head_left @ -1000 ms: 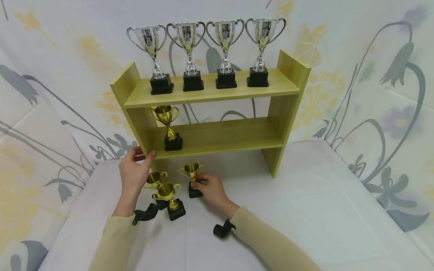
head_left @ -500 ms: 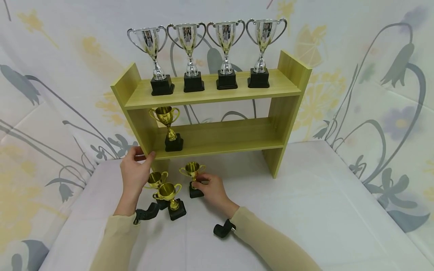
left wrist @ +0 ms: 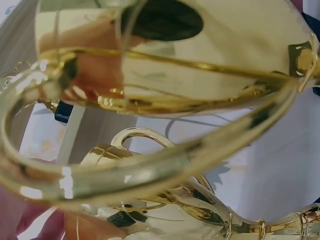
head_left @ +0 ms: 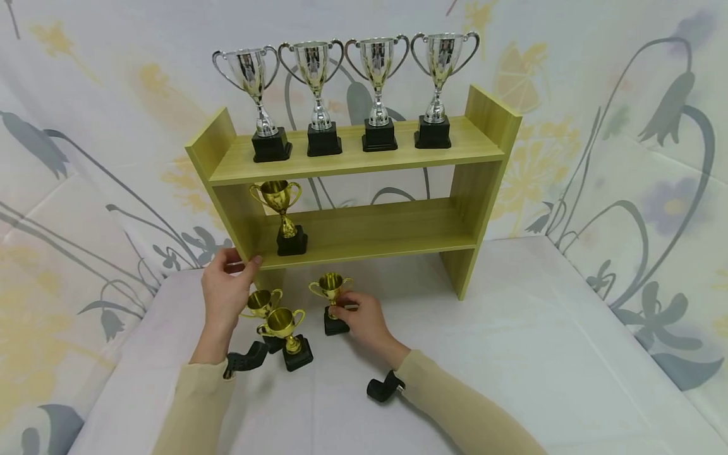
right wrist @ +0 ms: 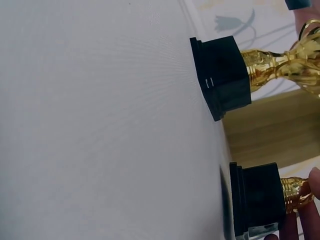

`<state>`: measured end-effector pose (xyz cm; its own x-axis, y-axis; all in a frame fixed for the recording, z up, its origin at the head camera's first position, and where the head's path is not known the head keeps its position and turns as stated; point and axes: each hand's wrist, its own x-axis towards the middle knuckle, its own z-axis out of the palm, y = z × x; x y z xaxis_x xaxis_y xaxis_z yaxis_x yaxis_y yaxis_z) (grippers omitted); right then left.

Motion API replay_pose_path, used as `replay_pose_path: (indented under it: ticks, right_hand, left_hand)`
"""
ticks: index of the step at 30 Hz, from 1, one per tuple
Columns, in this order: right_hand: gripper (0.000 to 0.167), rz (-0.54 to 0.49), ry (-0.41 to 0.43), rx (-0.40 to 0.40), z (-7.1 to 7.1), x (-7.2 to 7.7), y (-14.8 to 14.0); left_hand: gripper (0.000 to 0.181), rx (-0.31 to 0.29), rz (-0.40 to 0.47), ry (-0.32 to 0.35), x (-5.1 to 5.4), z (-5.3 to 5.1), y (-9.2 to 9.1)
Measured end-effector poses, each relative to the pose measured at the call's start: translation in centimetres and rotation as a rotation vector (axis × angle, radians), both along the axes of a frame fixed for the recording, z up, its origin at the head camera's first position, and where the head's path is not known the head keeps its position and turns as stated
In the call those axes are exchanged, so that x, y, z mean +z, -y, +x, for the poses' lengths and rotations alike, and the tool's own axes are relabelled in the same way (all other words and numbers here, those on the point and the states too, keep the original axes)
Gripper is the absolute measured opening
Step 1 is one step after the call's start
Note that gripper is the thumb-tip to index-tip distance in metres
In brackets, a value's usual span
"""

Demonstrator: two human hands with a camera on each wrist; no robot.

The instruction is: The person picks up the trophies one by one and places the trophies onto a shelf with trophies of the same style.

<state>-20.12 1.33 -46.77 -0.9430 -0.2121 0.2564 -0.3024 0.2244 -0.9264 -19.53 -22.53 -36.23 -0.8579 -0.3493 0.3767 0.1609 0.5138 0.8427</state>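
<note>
My right hand [head_left: 364, 319] pinches the stem of a small gold trophy cup [head_left: 330, 286] with a black base, upright below the shelf's front. In the right wrist view, fingertips [right wrist: 315, 182] meet the stem just above its base [right wrist: 257, 200]; I cannot tell if the base touches the cloth. My left hand [head_left: 224, 291] grips the lower left side of the wooden shelf [head_left: 364, 230], thumb in front. Close by that hand stand two more gold trophies, a front one [head_left: 281, 322] partly covering a rear one [head_left: 261, 302]. Their shiny cups and handles fill the left wrist view.
Several silver trophies [head_left: 378, 82] stand in a row on the shelf's top board. One gold trophy [head_left: 277, 199] is at the left end of the middle board. White cloth [head_left: 512, 354] covers the table, and a flower-patterned backdrop [head_left: 597, 158] rises behind.
In the last half second my right hand has shifted slightly to the right, carrying the small gold trophy with it. My left hand stays on the shelf's side.
</note>
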Motion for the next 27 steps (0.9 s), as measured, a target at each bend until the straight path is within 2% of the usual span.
replay_pose_path:
  ticks: [18, 27]
  right_hand:
    - [0.013, -0.034, -0.03, 0.021, 0.9, 2.0, -0.8]
    - [0.014, -0.039, -0.033, 0.025, 1.3, 3.0, -1.1]
  left_hand:
    - [0.032, -0.005, -0.047, -0.017, -0.3, -0.3, 0.1]
    - [0.033, 0.0, -0.035, 0.009, -0.3, -0.2, 0.0]
